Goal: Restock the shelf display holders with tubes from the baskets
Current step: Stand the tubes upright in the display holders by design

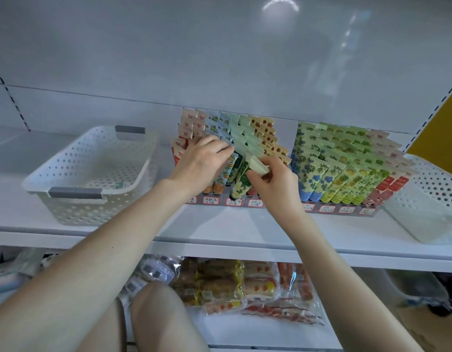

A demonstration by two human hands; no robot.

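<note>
Two display holders stand on the white shelf, the left holder (226, 201) and the right holder (339, 209), both packed with rows of patterned tubes. My right hand (272, 180) pinches a green and yellow tube (241, 182) at the front of the left holder's third row. My left hand (200, 162) lies over the blue and orange tubes (223, 177) in the rows beside it, fingers pressing them back. A white perforated basket (67, 174) sits at the left with a small tube (118, 185) on its bottom. A second white basket (433, 199) stands at the right.
The shelf's front edge (220, 247) runs across below the holders. Under it, a lower shelf holds packaged snacks (245, 283) and other bags. A yellow panel (443, 125) rises at the far right. My knee (159, 316) shows at the bottom.
</note>
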